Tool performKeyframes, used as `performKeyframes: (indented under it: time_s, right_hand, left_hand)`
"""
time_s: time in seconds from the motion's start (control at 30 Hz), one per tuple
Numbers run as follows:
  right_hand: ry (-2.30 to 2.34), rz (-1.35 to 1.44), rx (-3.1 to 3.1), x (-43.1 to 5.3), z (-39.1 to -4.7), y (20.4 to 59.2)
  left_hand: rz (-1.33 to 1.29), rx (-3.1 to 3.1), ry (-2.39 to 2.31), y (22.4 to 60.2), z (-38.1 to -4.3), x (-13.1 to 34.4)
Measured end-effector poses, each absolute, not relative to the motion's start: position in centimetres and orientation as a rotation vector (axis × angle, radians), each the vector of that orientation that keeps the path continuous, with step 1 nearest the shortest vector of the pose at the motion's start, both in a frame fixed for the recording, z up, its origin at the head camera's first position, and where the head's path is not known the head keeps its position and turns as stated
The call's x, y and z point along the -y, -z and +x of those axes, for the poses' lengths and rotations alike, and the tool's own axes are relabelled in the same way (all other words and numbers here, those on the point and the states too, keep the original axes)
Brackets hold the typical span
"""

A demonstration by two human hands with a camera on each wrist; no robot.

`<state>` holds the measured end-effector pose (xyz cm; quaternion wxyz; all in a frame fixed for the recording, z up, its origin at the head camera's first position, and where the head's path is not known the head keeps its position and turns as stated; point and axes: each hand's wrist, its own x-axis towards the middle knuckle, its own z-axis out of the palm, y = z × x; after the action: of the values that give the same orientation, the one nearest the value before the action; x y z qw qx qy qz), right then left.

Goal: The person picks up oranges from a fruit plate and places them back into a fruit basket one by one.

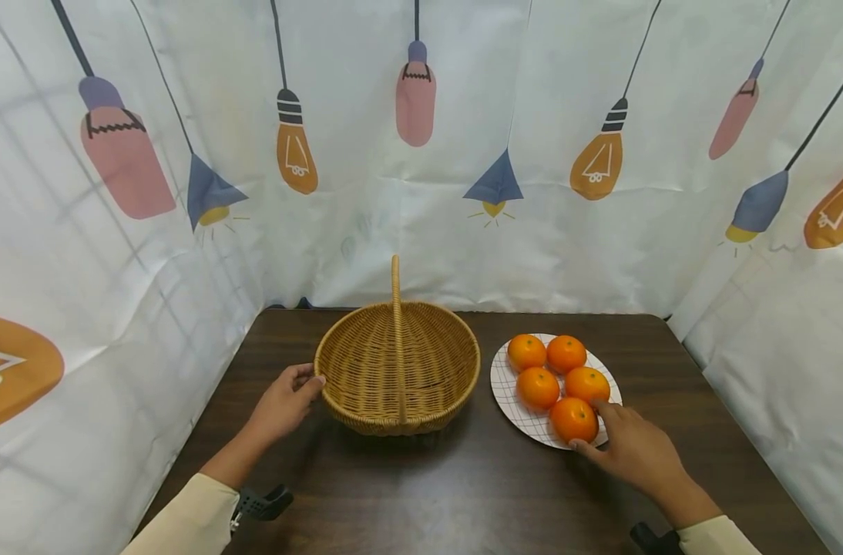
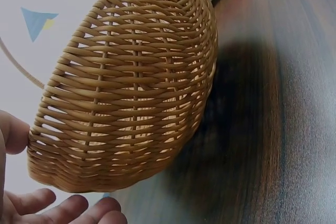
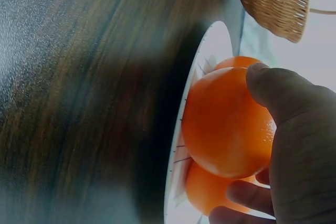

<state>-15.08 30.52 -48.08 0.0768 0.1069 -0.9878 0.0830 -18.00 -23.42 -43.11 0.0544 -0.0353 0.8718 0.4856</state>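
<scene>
A wicker basket [image 1: 435, 370] with one tall arched handle stands on the table, its bowl showing nothing inside. At its left rim is my left hand [image 1: 283, 405]; in the left wrist view the thumb [image 2: 14, 132] touches the woven edge and the fingers curl round the far side. To the right, several oranges [image 1: 538, 388] lie on a white plate [image 1: 515, 412] with a dark grid pattern. My right hand [image 1: 636, 447] grips the nearest orange [image 3: 226, 124], thumb on one side and fingers on the other. This orange appears to be still over the plate, against its neighbours.
The dark wooden table [image 1: 421, 493] reaches back to a white curtain [image 1: 366, 223] printed with hanging lamps, which also encloses both sides. A gap of bare wood separates the basket from the plate. Dark straps sit at both wrists.
</scene>
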Motion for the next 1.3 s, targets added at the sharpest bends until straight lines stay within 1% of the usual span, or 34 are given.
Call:
performKeyframes:
  time_s: [0.47,0.8,1.3]
  right_hand:
    - [-0.299,0.24,2.951,-30.0,-15.1,48.8]
    - [-0.31,0.239,2.923,-29.7,-15.2,49.1]
    - [-0.346,0.237,2.88,-30.4,-14.9,48.0]
  left_hand:
    - [-0.147,-2.586,-1.559,43.5,-18.4,23.3]
    - [-0.172,-2.56,-1.578,43.6,-18.4,23.4]
    - [-0.166,-2.556,-1.575,43.4,-18.2,23.4]
